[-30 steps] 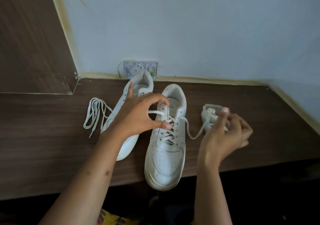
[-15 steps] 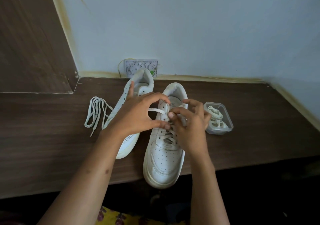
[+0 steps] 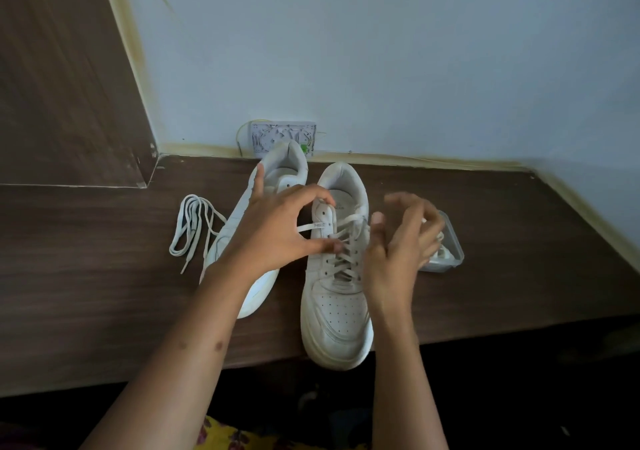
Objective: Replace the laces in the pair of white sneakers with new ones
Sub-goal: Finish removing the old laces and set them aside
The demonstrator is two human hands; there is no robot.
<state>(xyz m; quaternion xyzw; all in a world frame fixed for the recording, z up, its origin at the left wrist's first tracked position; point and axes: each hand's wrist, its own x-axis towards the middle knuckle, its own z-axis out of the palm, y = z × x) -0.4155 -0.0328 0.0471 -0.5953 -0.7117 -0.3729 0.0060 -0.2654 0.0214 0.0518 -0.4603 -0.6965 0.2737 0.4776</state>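
Two white sneakers lie on the dark wooden table (image 3: 104,294), toes toward me. The right sneaker (image 3: 336,314) is partly laced with a white lace (image 3: 341,262). My left hand (image 3: 273,235) holds a strand of that lace at the upper left eyelets, forefinger and thumb curled around the eyelet flap. Blurred, my right hand (image 3: 398,252) hovers beside the sneaker's right eyelets with fingers spread; a lace strand ends near its thumb. The left sneaker (image 3: 256,294) has no lace and is partly hidden by my left hand.
A loose white lace (image 3: 194,228) lies bundled to the left of the sneakers. A small clear plastic box (image 3: 452,259) with more lace stands right of them, half behind my right hand. A wall socket (image 3: 284,134) sits behind the shoes. The table edge is near.
My right hand came from the far right to the eyelets, and has now moved a little right again with its fingers spread. My left hand stayed put.
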